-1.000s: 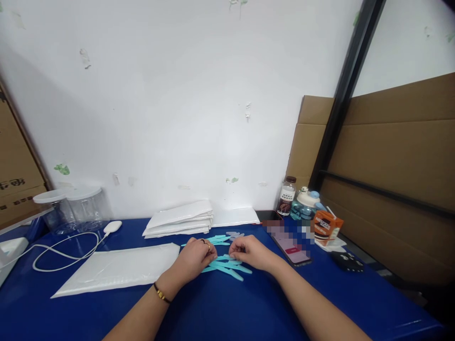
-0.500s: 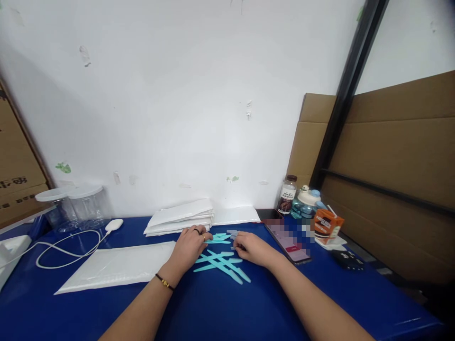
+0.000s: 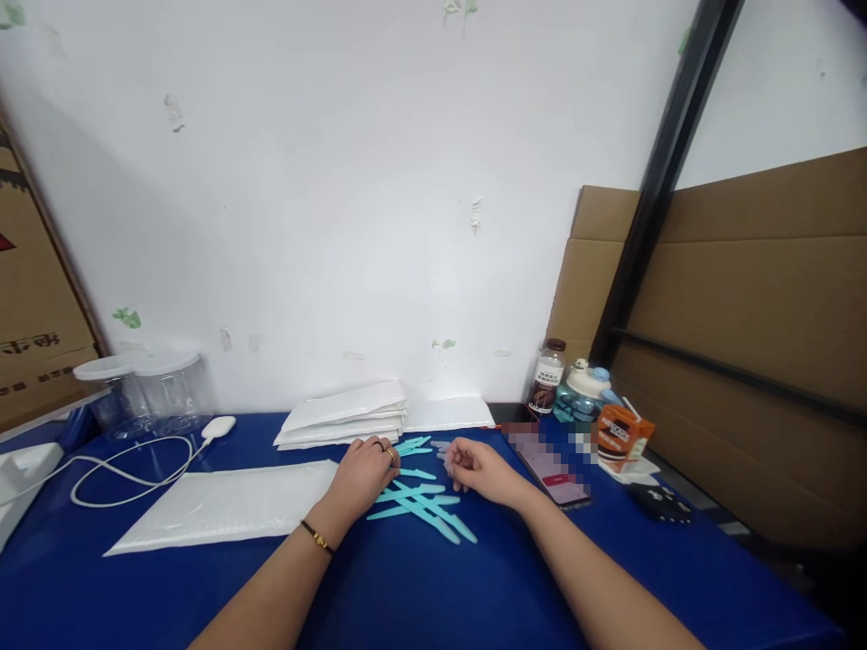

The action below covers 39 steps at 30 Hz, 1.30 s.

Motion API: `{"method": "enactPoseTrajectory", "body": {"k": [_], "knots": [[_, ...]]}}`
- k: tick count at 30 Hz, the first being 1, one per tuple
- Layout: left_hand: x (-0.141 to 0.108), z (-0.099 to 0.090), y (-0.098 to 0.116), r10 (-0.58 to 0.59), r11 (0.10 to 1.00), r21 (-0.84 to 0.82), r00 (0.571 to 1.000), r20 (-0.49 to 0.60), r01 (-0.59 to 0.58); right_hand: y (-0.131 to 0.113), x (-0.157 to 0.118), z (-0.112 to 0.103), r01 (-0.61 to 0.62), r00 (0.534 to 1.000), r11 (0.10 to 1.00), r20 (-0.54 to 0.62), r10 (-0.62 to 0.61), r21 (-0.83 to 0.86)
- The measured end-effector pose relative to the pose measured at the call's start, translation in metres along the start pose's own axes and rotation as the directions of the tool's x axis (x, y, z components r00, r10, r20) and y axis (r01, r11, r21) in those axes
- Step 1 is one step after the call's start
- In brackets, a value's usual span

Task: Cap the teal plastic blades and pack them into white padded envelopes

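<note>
Several slim teal eyebrow razors (image 3: 424, 506) lie crossed in a loose pile on the blue table. A smaller group of teal razors (image 3: 412, 446) lies just behind. My left hand (image 3: 366, 474), with two rings and a dark beaded bracelet, is closed on one razor (image 3: 418, 474) that sticks out to the right from under its fingers. To the right of the piles, my right hand (image 3: 478, 469) pinches a small translucent cap (image 3: 449, 459). More clear caps (image 3: 439, 445) lie beside its fingertips. The fingers partly hide both held pieces.
A stack of white padded mailers (image 3: 345, 415) sits against the wall, and one mailer (image 3: 223, 506) lies flat on the left. On the right are a phone (image 3: 552, 465), bottles (image 3: 547, 375), a drink carton (image 3: 619, 438) and a black pouch (image 3: 660, 501). Clear jars (image 3: 169, 397) and a white cable (image 3: 128, 460) stand left.
My left hand has drawn one razor apart from the rear group, slightly nearer. My right hand has turned and raised a little, with a clear cap now showing in its fingers.
</note>
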State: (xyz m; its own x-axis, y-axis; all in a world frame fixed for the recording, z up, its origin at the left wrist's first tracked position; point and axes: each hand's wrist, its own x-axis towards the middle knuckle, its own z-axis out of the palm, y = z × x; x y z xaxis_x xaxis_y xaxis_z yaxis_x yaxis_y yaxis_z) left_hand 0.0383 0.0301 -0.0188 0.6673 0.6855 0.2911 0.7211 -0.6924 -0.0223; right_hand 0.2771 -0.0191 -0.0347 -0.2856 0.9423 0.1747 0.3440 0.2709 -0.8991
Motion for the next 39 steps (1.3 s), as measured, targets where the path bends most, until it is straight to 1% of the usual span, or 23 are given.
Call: {"method": "enactPoseTrajectory", "body": {"k": [2, 3, 4, 6, 11, 14, 16, 26, 29, 31, 34, 39], "knots": [[0.0, 0.0, 0.002, -0.004, 1.0, 0.029, 1.0, -0.008, 0.004, 0.0, 0.001, 0.002, -0.034, 0.999, 0.981, 0.021, 0.03, 0.189], [0.0, 0.0, 0.003, -0.006, 0.999, 0.039, 1.0, -0.013, 0.006, -0.001, 0.001, 0.002, -0.038, 0.999, 0.966, 0.021, 0.034, 0.254], [0.0, -0.001, 0.003, -0.009, 0.999, 0.04, 1.0, -0.019, 0.01, -0.002, 0.001, 0.003, -0.038, 0.999, 0.955, 0.015, 0.035, 0.295], [0.0, -0.002, 0.004, -0.02, 1.0, 0.004, 0.999, -0.045, 0.021, -0.005, 0.002, 0.003, -0.035, 0.999, 0.947, -0.005, 0.039, 0.319], [-0.002, -0.006, 0.005, -0.061, 0.989, -0.138, 0.991, -0.117, 0.045, -0.009, 0.003, 0.003, 0.009, 0.993, 0.961, -0.118, 0.024, 0.276], [-0.004, -0.008, 0.006, -0.057, 0.987, -0.159, 0.991, -0.119, 0.037, -0.011, 0.004, 0.004, 0.044, 0.983, 0.965, -0.182, 0.004, 0.26], [-0.004, -0.009, 0.007, -0.054, 0.987, -0.159, 0.993, -0.108, 0.037, -0.012, 0.004, 0.005, 0.06, 0.979, 0.966, -0.203, -0.008, 0.251], [-0.005, -0.011, 0.011, -0.047, 0.982, -0.186, 0.995, -0.09, 0.029, -0.015, 0.005, 0.01, 0.045, 0.982, 0.971, -0.187, 0.0, 0.234], [-0.005, -0.011, 0.01, -0.056, 0.971, -0.236, 0.994, -0.097, 0.031, -0.017, 0.005, 0.007, 0.058, 0.972, 0.976, -0.237, -0.006, 0.212], [-0.006, -0.013, 0.009, -0.082, 0.958, -0.279, 0.994, -0.077, 0.058, -0.02, 0.003, 0.002, 0.063, 0.964, 0.979, -0.264, -0.009, 0.194], [-0.007, -0.017, 0.008, -0.115, 0.948, -0.301, 0.993, -0.023, 0.103, -0.023, 0.0, -0.003, 0.044, 0.971, 0.99, -0.238, -0.011, 0.136], [-0.008, -0.021, 0.009, -0.11, 0.953, -0.287, 0.993, -0.043, 0.093, -0.025, 0.0, -0.004, 0.032, 0.976, 0.998, -0.216, -0.019, 0.056]]}}
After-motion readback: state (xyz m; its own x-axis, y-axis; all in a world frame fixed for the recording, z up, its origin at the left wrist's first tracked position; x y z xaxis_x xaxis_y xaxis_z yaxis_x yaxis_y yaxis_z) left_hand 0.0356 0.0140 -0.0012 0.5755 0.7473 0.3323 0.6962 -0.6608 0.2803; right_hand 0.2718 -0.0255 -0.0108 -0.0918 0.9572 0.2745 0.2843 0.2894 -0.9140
